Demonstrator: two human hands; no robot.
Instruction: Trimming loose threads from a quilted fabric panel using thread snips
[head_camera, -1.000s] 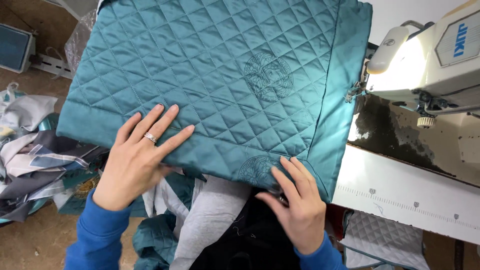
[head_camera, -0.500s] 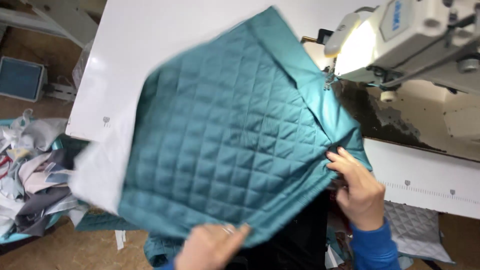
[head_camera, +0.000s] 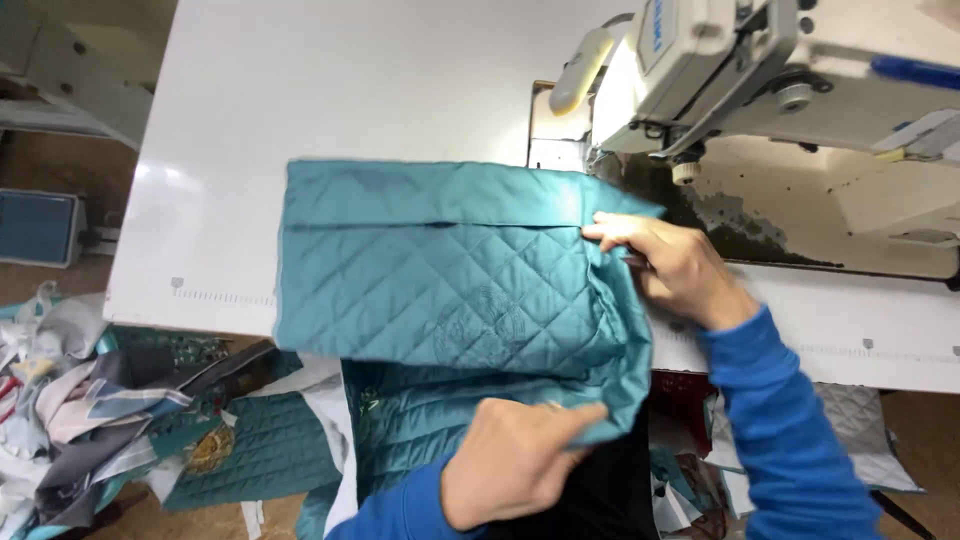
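Quilted teal cover (head_camera: 440, 280), folded on white table (head_camera: 300, 100) beside sewing machine (head_camera: 760, 70).
Since a second ago, turned and doubled over; left hand (head_camera: 515, 470) pinches near edge, right hand (head_camera: 675, 265) pinches far corner.

The left hand (head_camera: 515, 462) is low in the view, knuckles up, fingers pinched together and pointing right; the right hand (head_camera: 668, 262) is higher, fingers stretched toward the left, thumb underneath; both arms wear blue sleeves.
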